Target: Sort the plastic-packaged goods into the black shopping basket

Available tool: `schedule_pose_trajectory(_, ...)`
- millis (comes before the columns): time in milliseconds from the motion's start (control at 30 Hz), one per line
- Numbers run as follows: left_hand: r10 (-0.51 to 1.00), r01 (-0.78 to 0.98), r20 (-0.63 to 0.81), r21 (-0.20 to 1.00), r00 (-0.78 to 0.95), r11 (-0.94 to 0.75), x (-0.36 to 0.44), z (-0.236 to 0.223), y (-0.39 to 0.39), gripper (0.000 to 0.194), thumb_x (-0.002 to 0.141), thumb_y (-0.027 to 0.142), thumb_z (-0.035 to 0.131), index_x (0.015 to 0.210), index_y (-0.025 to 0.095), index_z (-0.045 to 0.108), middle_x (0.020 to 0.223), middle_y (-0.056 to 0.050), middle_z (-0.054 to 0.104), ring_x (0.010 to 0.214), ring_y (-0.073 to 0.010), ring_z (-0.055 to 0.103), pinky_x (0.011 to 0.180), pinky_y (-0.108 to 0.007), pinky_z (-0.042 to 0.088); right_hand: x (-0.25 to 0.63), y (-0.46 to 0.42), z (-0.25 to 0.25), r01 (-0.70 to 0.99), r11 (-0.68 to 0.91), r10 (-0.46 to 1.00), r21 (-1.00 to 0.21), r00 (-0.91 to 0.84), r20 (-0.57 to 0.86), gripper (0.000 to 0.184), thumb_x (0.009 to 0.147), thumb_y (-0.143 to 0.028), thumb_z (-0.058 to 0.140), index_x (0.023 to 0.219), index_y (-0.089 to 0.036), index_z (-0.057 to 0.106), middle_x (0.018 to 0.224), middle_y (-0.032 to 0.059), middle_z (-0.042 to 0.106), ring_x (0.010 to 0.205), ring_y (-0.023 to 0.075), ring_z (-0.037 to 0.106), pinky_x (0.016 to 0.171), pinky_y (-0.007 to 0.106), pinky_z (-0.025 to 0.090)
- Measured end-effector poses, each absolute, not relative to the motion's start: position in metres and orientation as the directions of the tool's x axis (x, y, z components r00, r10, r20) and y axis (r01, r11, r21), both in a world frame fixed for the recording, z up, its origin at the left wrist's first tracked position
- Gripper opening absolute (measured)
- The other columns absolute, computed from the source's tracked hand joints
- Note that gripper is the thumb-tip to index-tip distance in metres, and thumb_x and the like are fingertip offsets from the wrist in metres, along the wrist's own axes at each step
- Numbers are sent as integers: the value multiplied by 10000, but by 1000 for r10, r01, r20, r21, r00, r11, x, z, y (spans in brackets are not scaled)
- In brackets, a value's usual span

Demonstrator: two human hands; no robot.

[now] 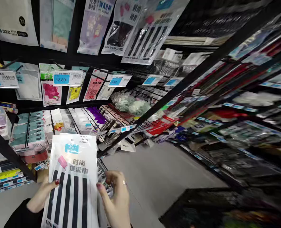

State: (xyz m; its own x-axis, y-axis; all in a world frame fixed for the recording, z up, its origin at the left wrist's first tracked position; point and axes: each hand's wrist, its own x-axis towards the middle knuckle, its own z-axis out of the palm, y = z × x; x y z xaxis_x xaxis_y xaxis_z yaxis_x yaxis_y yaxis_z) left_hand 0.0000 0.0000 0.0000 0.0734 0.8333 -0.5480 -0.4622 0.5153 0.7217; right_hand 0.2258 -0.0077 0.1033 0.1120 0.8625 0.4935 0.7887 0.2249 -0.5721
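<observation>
A white packet of bath scrub cloth (70, 177) with black and white stripes is held upright in front of me. My left hand (41, 193) grips its left edge, the thumb lying on the front and the other fingers hidden behind. On the right side, my right hand (116, 196) is closed with thumb and curled fingers around the edges of more packets (102, 174) stacked behind the front one. A ring shows on one right finger. How many packets are in the stack, I cannot tell.
A similar striped packet (150, 34) hangs at the upper rack. Bagged cloths on hooks, price tags (67, 78) and rows of packets (29, 133) fill the shelf ahead. Grey floor (150, 177) runs along the aisle. At lower right stands a dark bin (178, 205), blurred.
</observation>
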Motion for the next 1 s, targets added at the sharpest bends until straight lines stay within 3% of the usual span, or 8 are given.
schedule_pose_trajectory(167,822,-491,-570,711,19,504,12,18,-1,595,478,376,813,981,166,575,946,-70,699,1014,-292,591,842,-351,464,218,-10,91,848,111,963,-519,38,268,287,785,-477,548,740,-210,455,587,-20,535,503,148,533,438,228,374)
schedule_pose_trajectory(300,840,-480,-539,723,56,496,15,26,-1,475,460,399,816,837,168,642,737,-17,700,829,-246,645,784,-328,485,214,-14,77,865,156,932,-476,31,362,268,846,-436,482,716,-203,462,559,-12,534,491,143,539,438,222,372)
schedule_pose_trajectory(433,850,-453,-523,745,59,490,17,26,-1,420,492,404,802,805,160,666,762,-42,710,803,-245,649,722,-307,492,211,-21,68,882,249,837,-400,12,547,124,881,-274,471,869,-183,556,650,25,620,561,150,592,538,235,423)
schedule_pose_trajectory(533,867,-449,-495,763,57,465,19,24,-2,424,500,388,803,827,149,677,781,-61,713,804,-262,650,708,-312,492,215,-25,66,881,304,751,-361,12,661,112,857,-166,495,808,-187,594,655,36,631,597,154,599,619,256,443)
schedule_pose_trajectory(633,875,-469,-484,768,22,437,19,20,-3,410,534,383,788,858,161,671,833,-61,713,853,-263,641,751,-317,489,223,-27,68,794,246,792,-555,166,588,145,858,-217,484,769,-188,595,667,54,643,606,167,611,595,257,461)
schedule_pose_trajectory(767,879,-435,-477,791,4,431,18,17,-3,365,610,390,744,890,170,666,889,-62,709,944,-266,619,815,-319,476,227,-28,79,362,-15,938,-932,328,112,278,832,-414,497,957,-186,595,833,79,677,669,204,634,571,276,506)
schedule_pose_trajectory(867,886,-404,-464,812,-8,422,16,15,-3,374,643,398,717,927,159,670,910,-74,708,995,-284,599,858,-339,462,230,-25,85,193,-173,964,-966,235,-126,420,737,-451,612,1049,-171,590,949,99,671,779,253,636,670,336,530)
schedule_pose_trajectory(1000,896,-414,-443,808,41,419,12,13,-1,396,678,375,695,995,140,653,960,-101,705,1030,-307,585,904,-381,441,253,-15,82,61,-118,956,-991,276,-97,463,724,-429,637,1105,-175,572,1052,115,641,908,274,612,759,360,516)
